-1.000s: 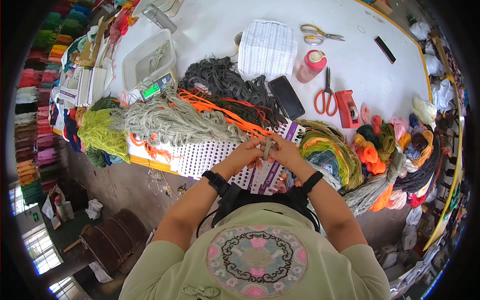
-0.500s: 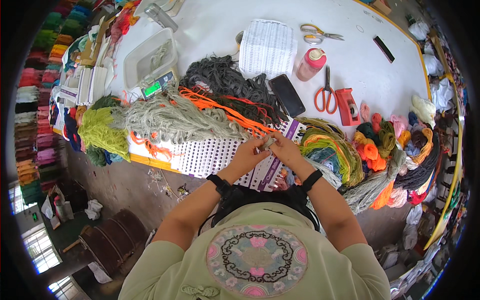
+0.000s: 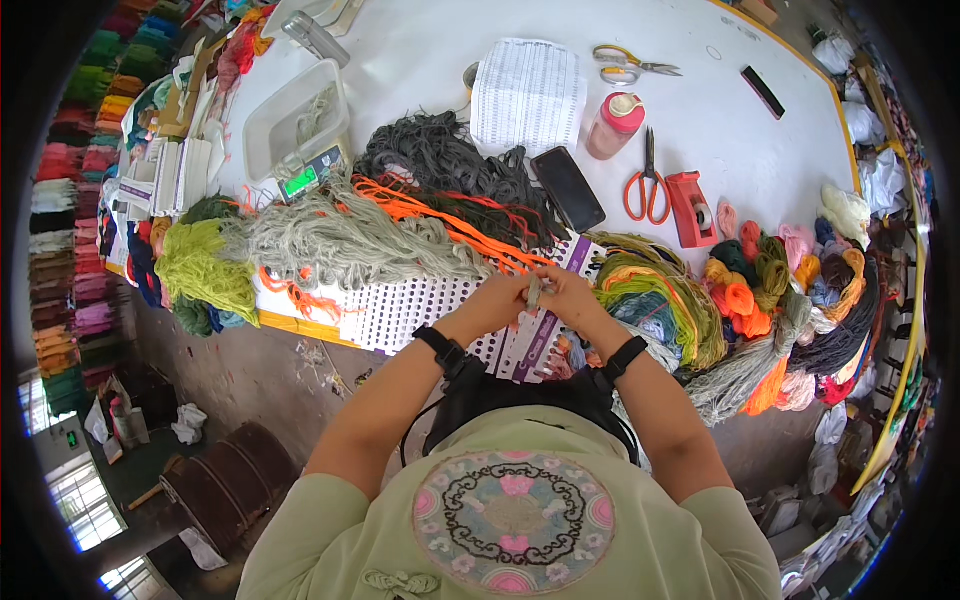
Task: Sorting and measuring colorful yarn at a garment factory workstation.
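Note:
My left hand and my right hand meet at the table's near edge. Between their closed fingertips is a small grey-green bundle of yarn, partly covered by the fingers. Under and beside the hands lie white cards with rows of punched holes and purple bands. A long heap of pale grey yarn stretches off to the left, with bright orange strands running toward my fingers. Close to my right hand is a pile of green, yellow and blue skeins.
Dark grey yarn, a black phone, a pink-lidded bottle and a printed sheet lie farther back. Red-handled scissors rest beside a red tape dispenser. A clear plastic tub sits by a lit scale.
The small yarn bundle has turned more upright between my fingertips, and my fingers have shifted slightly around it. The whole view has slid a little; the things on the table look unmoved.

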### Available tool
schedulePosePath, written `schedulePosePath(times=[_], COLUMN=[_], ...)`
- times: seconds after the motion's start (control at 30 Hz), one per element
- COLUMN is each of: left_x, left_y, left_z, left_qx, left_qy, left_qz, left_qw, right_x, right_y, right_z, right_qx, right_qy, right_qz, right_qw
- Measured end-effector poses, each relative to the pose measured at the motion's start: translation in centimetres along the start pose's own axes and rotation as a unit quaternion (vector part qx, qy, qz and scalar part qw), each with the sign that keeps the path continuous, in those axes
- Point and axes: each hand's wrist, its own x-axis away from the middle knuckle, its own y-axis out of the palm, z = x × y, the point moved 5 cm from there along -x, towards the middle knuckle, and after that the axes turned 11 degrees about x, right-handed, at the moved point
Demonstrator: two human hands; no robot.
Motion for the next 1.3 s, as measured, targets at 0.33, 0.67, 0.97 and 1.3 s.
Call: schedulePosePath(times=[0.33, 0.67, 0.97, 1.3], left_x=[1.6, 10.4, 2.4, 0.5], left_y=[-4.5, -17.5, -4.4, -6.1], left_z=[-2.0, -5.9, -0.4, -1.0], left_qx=[0.482, 0.612, 0.137, -0.236], left_qy=[-0.104, 0.015, 0.045, 0.092], left_qz=[0.005, 0.384, 0.255, 0.101], left_qw=[0.87, 0.691, 0.956, 0.962], right_x=[0.9, 0.8, 1.1, 0.1], right_y=[-0.3, 0.2, 0.0, 0.4], right_z=[-1.3, -1.6, -2.4, -2.1], right_qx=[0.342, 0.343, 0.342, 0.394], right_qy=[-0.013, -0.066, -0.038, -0.09], right_qz=[0.059, 0.09, 0.092, 0.188], right_qw=[0.938, 0.933, 0.934, 0.895])
